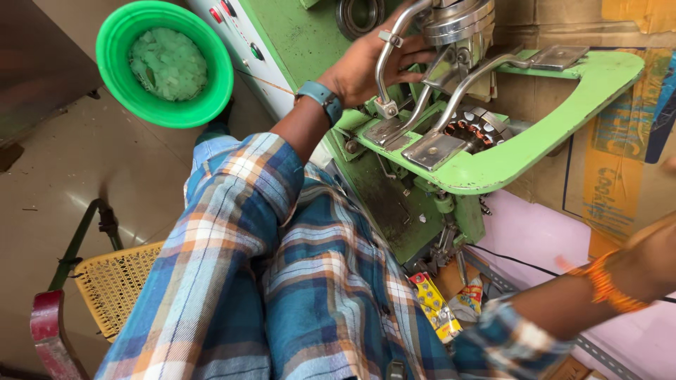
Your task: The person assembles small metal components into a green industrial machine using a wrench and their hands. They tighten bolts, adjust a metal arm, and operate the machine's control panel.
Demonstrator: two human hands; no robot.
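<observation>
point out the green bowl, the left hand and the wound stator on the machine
green bowl (pixel 113 67), head view, on its left rim
left hand (pixel 370 67), head view, on the back of the hand
wound stator (pixel 475 127), head view, on its copper windings

head cam | looks steeply down over the person's chest | close range | green machine (pixel 486 169) upper right of frame, bowl (pixel 164 63) upper left, floor (pixel 84 183) left | single view, nothing shared
</observation>
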